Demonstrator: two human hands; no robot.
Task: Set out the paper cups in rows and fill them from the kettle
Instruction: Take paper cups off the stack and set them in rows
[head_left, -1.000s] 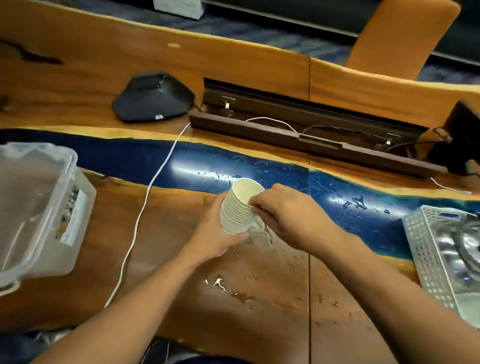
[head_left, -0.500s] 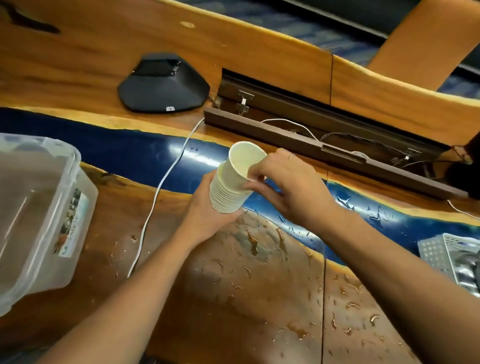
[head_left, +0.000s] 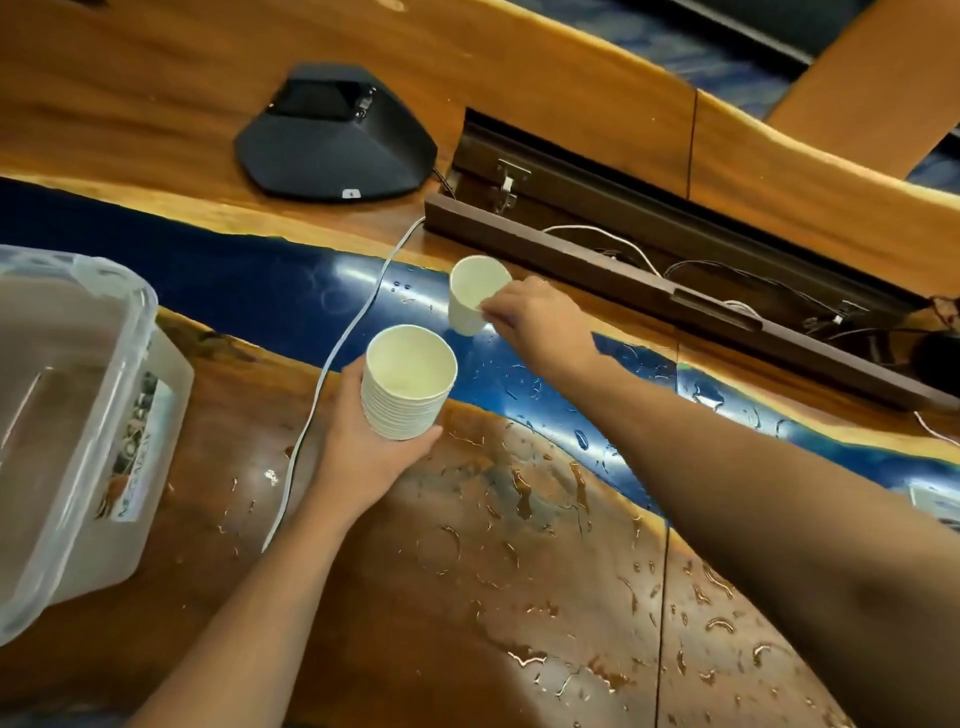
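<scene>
Behind right hand (head_left: 535, 325) | single cup (head_left: 475, 296) partly hidden | fingers unclear

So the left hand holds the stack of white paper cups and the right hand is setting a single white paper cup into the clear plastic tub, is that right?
Not quite. The head view shows the right hand holding the single white paper cup over the blue strip of the wooden table, not the clear plastic tub. The left hand does hold the stack of white paper cups.

Plastic tub (head_left: 78, 415) cropped at left
</scene>
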